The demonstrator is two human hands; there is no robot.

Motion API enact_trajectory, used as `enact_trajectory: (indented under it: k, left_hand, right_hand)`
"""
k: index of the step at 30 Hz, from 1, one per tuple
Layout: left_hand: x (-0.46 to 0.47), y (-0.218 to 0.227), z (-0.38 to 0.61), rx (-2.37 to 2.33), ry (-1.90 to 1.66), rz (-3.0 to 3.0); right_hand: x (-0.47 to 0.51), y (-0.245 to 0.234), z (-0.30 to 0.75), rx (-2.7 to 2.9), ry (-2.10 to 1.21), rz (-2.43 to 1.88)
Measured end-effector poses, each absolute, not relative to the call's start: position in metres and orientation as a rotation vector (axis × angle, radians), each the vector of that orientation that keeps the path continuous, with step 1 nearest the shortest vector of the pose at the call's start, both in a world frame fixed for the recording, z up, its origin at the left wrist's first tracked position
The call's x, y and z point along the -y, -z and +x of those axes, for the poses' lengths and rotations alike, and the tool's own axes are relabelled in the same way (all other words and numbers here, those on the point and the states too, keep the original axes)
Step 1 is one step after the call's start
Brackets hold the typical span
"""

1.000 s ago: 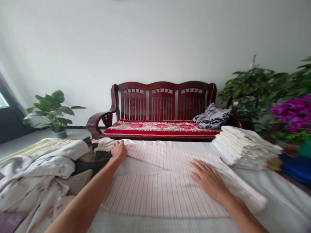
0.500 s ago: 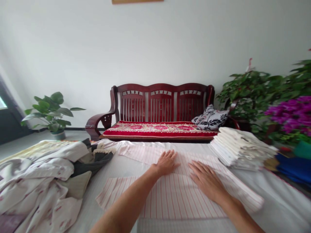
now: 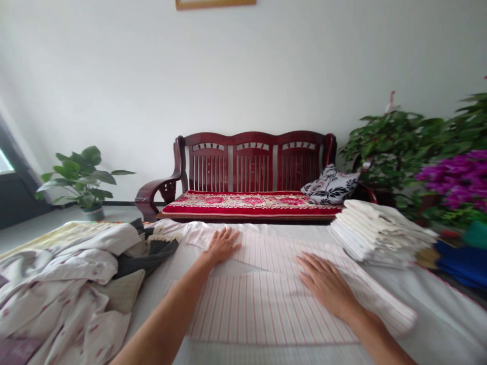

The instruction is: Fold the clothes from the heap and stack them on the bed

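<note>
A pale striped garment (image 3: 262, 309) with reddish lines lies flat on a white-covered surface (image 3: 433, 299), its two long parts spread apart at the left and meeting toward the right. The right hand (image 3: 323, 281) rests palm down on the garment where these parts meet, fingers extended and grasping nothing. The left hand (image 3: 223, 245) lies farther off, flat with fingers spread, on the garment's far part; it too grips nothing. Left of the garment is a loose heap of clothes (image 3: 76, 274), some printed, some dark. Just beyond its right side stands a folded white stack (image 3: 380, 230), with blue cloth (image 3: 462, 266) farther right of the garment. Beyond the garment is a dark red wooden bench (image 3: 251, 162) with a red floral mat (image 3: 243, 202) and a patterned cushion (image 3: 331, 185). Behind, far beyond the garment, rises a pale wall (image 3: 243, 76).
</note>
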State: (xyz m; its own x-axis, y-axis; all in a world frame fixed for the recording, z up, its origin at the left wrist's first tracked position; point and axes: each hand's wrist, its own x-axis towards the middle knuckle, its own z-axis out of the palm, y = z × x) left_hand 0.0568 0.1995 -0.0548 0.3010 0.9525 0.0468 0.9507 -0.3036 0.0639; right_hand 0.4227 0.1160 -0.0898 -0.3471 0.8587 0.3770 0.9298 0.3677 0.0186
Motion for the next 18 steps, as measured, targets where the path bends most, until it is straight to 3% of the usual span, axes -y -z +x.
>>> enact_trajectory:
  k: [8, 18]
  left_hand:
    - [-0.207, 0.055, 0.001, -2.156, -0.080, 2.322]
    - [-0.216, 0.065, -0.009, -2.187, -0.039, 2.324]
  right_hand:
    - [-0.115, 0.087, 0.421, 2.329, 0.294, -1.606]
    - [-0.098, 0.059, 0.405, 2.306, 0.136, -1.735]
